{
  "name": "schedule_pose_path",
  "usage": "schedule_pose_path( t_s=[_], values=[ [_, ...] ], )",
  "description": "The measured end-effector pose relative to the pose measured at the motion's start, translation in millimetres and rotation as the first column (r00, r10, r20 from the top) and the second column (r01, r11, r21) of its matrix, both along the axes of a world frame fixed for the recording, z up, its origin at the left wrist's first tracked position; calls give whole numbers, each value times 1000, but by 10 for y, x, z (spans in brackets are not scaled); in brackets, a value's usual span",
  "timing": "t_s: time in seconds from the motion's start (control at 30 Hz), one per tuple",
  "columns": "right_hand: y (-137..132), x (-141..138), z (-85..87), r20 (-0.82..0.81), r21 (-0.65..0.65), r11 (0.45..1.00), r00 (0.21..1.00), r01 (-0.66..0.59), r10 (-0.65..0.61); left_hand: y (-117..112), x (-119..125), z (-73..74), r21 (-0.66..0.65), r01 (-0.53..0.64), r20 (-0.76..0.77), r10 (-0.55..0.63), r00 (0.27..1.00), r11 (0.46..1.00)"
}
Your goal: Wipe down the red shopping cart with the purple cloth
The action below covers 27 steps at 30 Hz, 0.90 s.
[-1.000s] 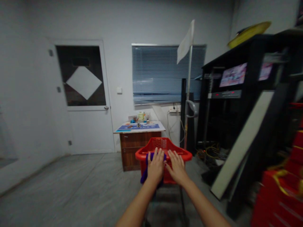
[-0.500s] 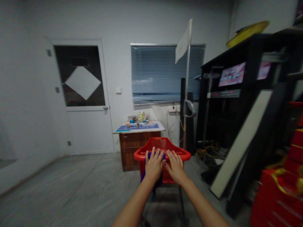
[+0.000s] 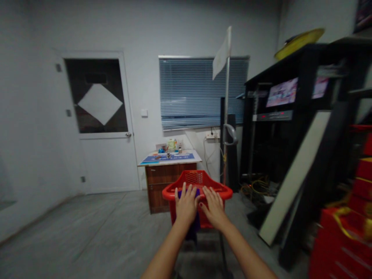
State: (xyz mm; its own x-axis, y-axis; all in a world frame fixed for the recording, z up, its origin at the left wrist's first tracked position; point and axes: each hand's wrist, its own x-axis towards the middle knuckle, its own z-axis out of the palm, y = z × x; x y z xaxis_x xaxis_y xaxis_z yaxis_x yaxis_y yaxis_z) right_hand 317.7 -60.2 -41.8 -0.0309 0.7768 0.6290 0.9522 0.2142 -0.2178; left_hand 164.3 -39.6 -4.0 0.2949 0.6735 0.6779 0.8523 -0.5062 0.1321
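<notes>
Both my hands rest flat, fingers spread, on the near rim of a red plastic basket (image 3: 223, 190). My left hand (image 3: 186, 205) lies over a purple cloth (image 3: 193, 229), which hangs down inside the near side of the basket and shows below my palm. My right hand (image 3: 213, 207) sits on the red rim just to the right, with no cloth under it. The basket stands on a thin dark metal stand (image 3: 222, 248). Much of the basket's inside is hidden by my hands.
Beyond the basket stands a wooden cabinet (image 3: 165, 186) with papers and small items on top. To the right are a metal pole (image 3: 226, 116) with a white flag, a black rack (image 3: 276, 135), a leaning pale panel (image 3: 295, 178), floor cables and stacked red boxes (image 3: 340, 240).
The whole view has drifted slightly, with the basket lower and further left in the picture. The purple cloth shows less at the left of my left hand and more below it.
</notes>
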Motion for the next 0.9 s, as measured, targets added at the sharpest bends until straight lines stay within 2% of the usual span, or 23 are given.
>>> schedule_pose_path(
  t_s=[0.13,0.33,0.53,0.73,0.9],
  values=[
    [1,-23,-2,5,5,1000,1000,-5,5,20,-26,-23,6,-94,35,94,995,996],
    [-20,-16,24,0,-10,1000,1000,1,-1,-38,12,28,6,52,-71,-52,996,999],
    [-24,-2,23,9,-13,1000,1000,-6,7,43,-103,-8,7,-88,5,88,996,996],
    [-16,-10,30,19,-23,1000,1000,2,-2,-29,36,16,25,-5,-16,6,1000,1000],
    [-74,153,103,43,-77,997,999,8,-4,-22,11,39,34,5,-10,-5,1000,999]
  ],
)
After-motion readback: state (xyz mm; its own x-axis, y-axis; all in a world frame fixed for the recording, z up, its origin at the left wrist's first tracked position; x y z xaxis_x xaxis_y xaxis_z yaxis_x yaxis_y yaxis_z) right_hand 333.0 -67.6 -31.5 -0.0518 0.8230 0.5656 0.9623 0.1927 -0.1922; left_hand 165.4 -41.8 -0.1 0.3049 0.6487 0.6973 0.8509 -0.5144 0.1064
